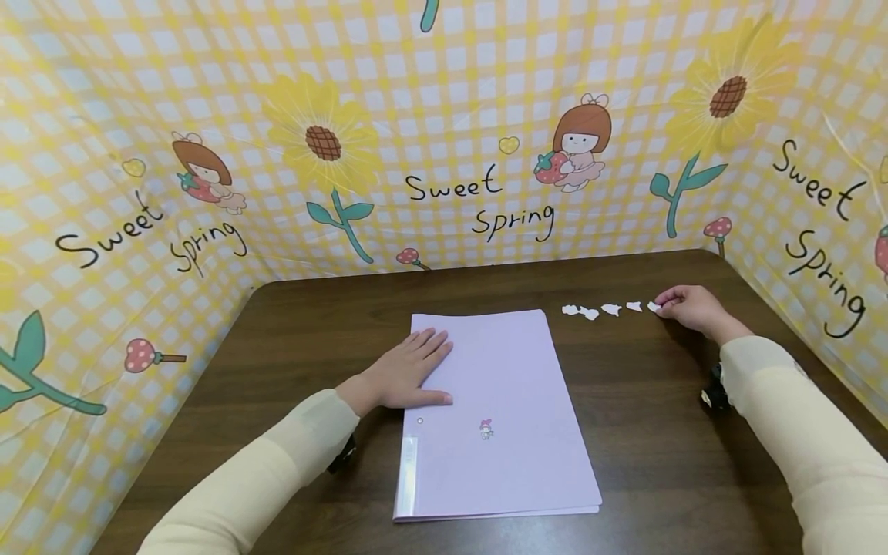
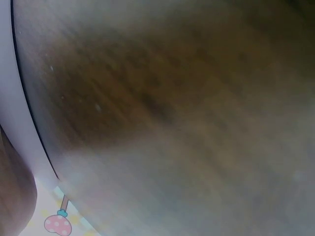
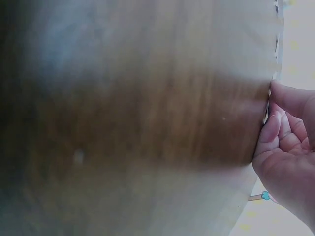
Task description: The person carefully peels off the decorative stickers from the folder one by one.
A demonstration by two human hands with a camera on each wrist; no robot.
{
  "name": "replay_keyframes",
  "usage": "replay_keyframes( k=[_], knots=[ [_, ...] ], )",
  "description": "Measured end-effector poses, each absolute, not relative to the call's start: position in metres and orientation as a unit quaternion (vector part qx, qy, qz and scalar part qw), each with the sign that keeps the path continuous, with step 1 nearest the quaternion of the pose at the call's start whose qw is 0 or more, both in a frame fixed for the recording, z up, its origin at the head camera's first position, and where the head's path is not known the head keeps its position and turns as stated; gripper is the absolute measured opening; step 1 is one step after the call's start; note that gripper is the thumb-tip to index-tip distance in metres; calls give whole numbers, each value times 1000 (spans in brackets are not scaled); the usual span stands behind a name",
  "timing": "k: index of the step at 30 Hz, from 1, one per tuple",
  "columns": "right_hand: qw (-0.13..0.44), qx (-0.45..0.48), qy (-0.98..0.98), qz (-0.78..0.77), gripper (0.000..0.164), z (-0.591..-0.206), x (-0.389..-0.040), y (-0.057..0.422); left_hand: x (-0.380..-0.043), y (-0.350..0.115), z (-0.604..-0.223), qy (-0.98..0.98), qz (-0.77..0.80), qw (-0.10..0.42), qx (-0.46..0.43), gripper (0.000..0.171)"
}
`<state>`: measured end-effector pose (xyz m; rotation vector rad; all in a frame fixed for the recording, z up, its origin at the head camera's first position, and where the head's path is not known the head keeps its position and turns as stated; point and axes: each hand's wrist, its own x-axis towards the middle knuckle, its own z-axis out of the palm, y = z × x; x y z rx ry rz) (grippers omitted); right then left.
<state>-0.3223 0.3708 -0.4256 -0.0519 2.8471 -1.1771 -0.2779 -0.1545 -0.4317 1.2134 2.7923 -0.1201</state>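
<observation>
A light purple folder (image 1: 499, 432) lies closed on the dark wooden table. Spread flat on its upper left part, my left hand (image 1: 409, 370) has straight fingers and the thumb apart. Farther right, my right hand (image 1: 694, 308) rests at the table surface, fingers curled, pinching a small torn paper scrap (image 1: 654, 307) at the right end of a row. Beside it in that row lie several other white paper scraps (image 1: 610, 310). The right wrist view shows the curled right fingers (image 3: 288, 132) against the tabletop; the scrap is barely visible there.
The brown wooden table (image 1: 312, 308) reaches to a yellow checked cloth (image 1: 444, 116) hung at the back and both sides. A clear label strip (image 1: 408, 478) runs along the folder's lower left edge. Most of the left wrist view is blurred tabletop.
</observation>
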Motion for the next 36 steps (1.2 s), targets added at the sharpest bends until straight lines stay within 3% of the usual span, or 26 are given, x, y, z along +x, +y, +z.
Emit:
replay_keyframes(
  k=[22,36],
  knots=[
    [26,-15,917,-399,32,-423,-323,370,-277,-156,-431,915,-35,52,398,99],
    [52,-10,890,-452,41,-419,-317,363,-278,-155,-432,915,-38,55,397,100]
  ],
)
